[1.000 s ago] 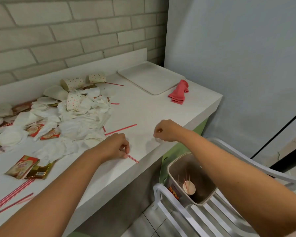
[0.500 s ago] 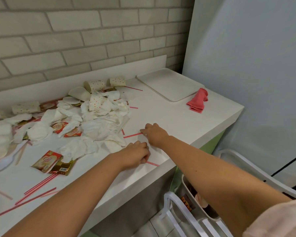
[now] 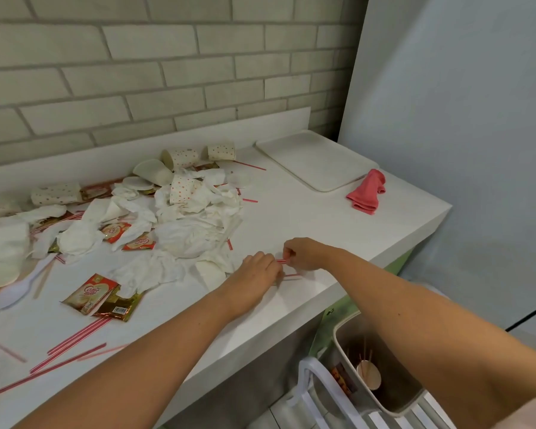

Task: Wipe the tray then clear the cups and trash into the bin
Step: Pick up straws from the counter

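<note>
A white tray (image 3: pixel 316 161) lies at the counter's far right corner, a folded pink cloth (image 3: pixel 367 193) beside it. Crumpled napkins (image 3: pixel 195 224), dotted paper cups (image 3: pixel 181 188), coffee sachets (image 3: pixel 90 292) and red striped straws (image 3: pixel 75 335) litter the left and middle of the counter. My right hand (image 3: pixel 304 252) pinches a red striped straw (image 3: pixel 281 261) near the front edge. My left hand (image 3: pixel 257 270) is curled beside it, touching the same straw. Another straw piece (image 3: pixel 293 275) lies just under the hands. The bin (image 3: pixel 375 370) stands on the floor below, holding a cup and sticks.
A white chair (image 3: pixel 328 397) stands by the bin at the lower right. A brick wall backs the counter and a pale wall closes the right side. A white plastic spoon (image 3: pixel 13 292) and wooden stirrer lie at the far left.
My right hand moved left from the counter's edge to the straw by the napkin pile and picked up its end. My left hand slid forward to meet it.
</note>
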{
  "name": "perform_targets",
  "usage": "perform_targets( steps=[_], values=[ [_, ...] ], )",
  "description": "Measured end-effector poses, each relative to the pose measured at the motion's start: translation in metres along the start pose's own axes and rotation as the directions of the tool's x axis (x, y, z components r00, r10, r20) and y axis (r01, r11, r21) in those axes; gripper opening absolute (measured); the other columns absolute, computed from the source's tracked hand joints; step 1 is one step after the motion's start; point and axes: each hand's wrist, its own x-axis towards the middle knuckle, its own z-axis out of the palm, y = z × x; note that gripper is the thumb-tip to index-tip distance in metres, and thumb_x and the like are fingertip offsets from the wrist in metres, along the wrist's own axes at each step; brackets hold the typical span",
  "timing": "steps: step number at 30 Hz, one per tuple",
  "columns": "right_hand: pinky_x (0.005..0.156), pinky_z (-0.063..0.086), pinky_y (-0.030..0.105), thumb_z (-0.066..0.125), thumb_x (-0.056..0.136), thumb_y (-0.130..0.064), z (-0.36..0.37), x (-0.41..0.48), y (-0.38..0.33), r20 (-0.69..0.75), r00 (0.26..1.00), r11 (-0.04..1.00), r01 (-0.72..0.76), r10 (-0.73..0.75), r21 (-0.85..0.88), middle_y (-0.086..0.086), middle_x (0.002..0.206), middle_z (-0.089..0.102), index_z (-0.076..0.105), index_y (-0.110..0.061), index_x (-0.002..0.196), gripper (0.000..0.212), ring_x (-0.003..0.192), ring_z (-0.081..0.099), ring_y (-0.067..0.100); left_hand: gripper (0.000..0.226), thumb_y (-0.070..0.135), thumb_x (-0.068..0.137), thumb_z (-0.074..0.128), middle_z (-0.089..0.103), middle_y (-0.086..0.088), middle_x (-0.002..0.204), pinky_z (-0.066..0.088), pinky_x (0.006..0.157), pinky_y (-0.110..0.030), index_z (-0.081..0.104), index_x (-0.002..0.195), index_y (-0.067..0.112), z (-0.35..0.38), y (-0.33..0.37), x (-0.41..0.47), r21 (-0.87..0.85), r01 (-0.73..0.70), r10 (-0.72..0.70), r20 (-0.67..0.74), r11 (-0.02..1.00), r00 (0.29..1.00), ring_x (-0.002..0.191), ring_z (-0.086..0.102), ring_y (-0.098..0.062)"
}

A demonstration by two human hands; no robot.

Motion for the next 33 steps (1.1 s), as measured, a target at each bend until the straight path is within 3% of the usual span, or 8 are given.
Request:
perform_targets(
  steps=[3, 7, 10, 16, 20, 23, 27, 33],
  values=[
    [0.06, 0.033, 0.016, 0.051, 0.091, -0.006, -0.016, -0.009, 0.003, 0.015, 0.999, 0.976, 0.029, -0.034, 0.214, -0.006, 0.078, 0.051, 0.059, -0.013, 0.087, 0.011, 0.068, 0.043, 0.007, 0.04, -0.006, 0.053, 0.078, 0.058, -0.003, 0.085, 0.043, 0.06, -0.024, 0.065, 0.087, 0.012, -0.01, -0.001, 0.008, -0.007, 0.016, -0.017, -0.094, 1.0, 0.995, 0.075, 0.057, -0.019],
    [0.061, 0.036, 0.022, 0.055, 0.088, -0.001, -0.038, -0.017, 0.003, 0.008, 0.996, 0.852, 0.071, -0.088, 0.519, 0.0, 0.071, 0.054, 0.063, -0.013, 0.081, 0.017, 0.064, 0.044, 0.011, 0.033, 0.008, 0.092, 0.047, 0.047, -0.006, 0.129, 0.031, 0.099, -0.03, 0.051, 0.124, 0.013, -0.032, 0.005, 0.019, -0.169, 0.163, -0.19, -0.158, 0.972, 0.969, 0.119, 0.041, -0.027],
    [0.064, 0.039, 0.024, 0.055, 0.088, 0.0, -0.049, -0.017, -0.001, -0.011, 0.992, 0.783, 0.103, -0.122, 0.614, 0.002, 0.071, 0.055, 0.065, -0.011, 0.083, 0.016, 0.067, 0.046, 0.013, 0.046, -0.008, 0.086, 0.04, 0.049, -0.004, 0.126, 0.014, 0.109, -0.028, 0.048, 0.126, 0.013, -0.034, -0.004, 0.026, -0.136, 0.139, -0.164, -0.193, 0.981, 0.967, 0.12, 0.043, -0.024],
    [0.063, 0.043, 0.025, 0.042, 0.1, -0.03, -0.055, -0.015, -0.024, -0.149, 0.984, 0.459, 0.177, -0.097, 0.87, 0.003, 0.079, 0.059, 0.066, -0.013, 0.094, 0.03, 0.068, 0.054, 0.014, 0.025, 0.003, 0.095, 0.035, 0.05, 0.0, 0.096, 0.04, 0.078, -0.028, 0.05, 0.115, 0.009, -0.055, -0.021, 0.032, -0.461, 0.27, -0.409, -0.232, 0.845, 0.882, 0.092, 0.048, -0.02],
    [0.06, 0.043, 0.027, 0.022, 0.099, -0.052, -0.038, -0.006, -0.046, -0.232, 0.973, 0.374, 0.213, 0.005, 0.903, 0.006, 0.082, 0.058, 0.063, -0.013, 0.1, 0.056, 0.069, 0.056, 0.019, 0.022, 0.003, 0.095, 0.034, 0.049, 0.001, 0.087, 0.033, 0.064, -0.024, 0.048, 0.11, 0.009, -0.062, -0.036, 0.028, -0.487, 0.309, -0.487, -0.296, 0.817, 0.822, 0.078, 0.044, -0.016],
    [0.057, 0.042, 0.025, 0.022, 0.1, -0.049, -0.018, 0.002, -0.059, -0.273, 0.961, 0.437, 0.225, 0.051, 0.871, 0.004, 0.081, 0.054, 0.057, -0.012, 0.111, 0.052, 0.066, 0.054, 0.018, 0.017, 0.007, 0.097, 0.032, 0.049, -0.004, 0.084, 0.037, 0.065, -0.031, 0.047, 0.105, 0.008, -0.065, -0.047, 0.017, -0.556, 0.317, -0.549, -0.32, 0.769, 0.772, 0.074, 0.045, -0.019],
    [0.075, 0.042, 0.023, 0.051, 0.094, -0.024, 0.015, 0.019, -0.063, -0.331, 0.935, 0.906, 0.242, -0.123, 0.347, 0.009, 0.103, 0.052, 0.055, -0.018, 0.124, 0.03, 0.088, 0.056, 0.022, 0.016, 0.007, 0.099, 0.03, 0.046, -0.005, 0.079, 0.035, 0.058, -0.022, 0.045, 0.105, 0.003, -0.068, -0.061, 0.004, -0.607, 0.33, -0.617, -0.352, 0.723, 0.704, 0.063, 0.041, -0.01],
    [0.08, 0.041, 0.033, 0.052, 0.094, -0.027, 0.038, 0.021, -0.064, -0.181, 0.961, 0.977, 0.209, -0.211, -0.03, 0.007, 0.108, 0.042, 0.05, -0.02, 0.132, 0.039, 0.101, 0.054, 0.028, 0.026, 0.007, 0.1, 0.029, 0.049, -0.008, 0.085, 0.035, 0.061, -0.012, 0.045, 0.121, 0.004, -0.067, -0.065, -0.004, -0.652, 0.391, -0.702, -0.316, 0.65, 0.638, 0.078, 0.046, -0.016]
  ],
)
